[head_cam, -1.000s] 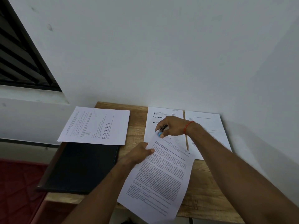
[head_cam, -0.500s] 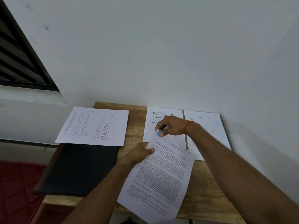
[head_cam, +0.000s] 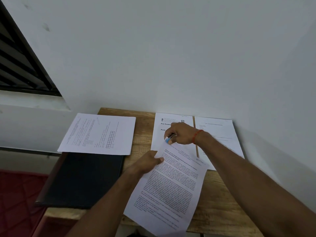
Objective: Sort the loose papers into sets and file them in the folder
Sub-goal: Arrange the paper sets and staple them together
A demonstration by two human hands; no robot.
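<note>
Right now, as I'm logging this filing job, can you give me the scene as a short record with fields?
left hand: holds the text sheet by its left edge
right hand: pinches a small blue-and-white object at that sheet's top corner; kind unclear
by the wall: "Pre Exam" sheet and second sheet, side by side
grid sheet: lies across the black folder's far end
folder state: closed, on the wooden table's left

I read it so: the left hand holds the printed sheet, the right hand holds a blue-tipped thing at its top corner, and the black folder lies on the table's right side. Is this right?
No: the head view shows the folder on the left side of the table. The left hand does hold the sheet, the right hand the blue-tipped thing.
</note>
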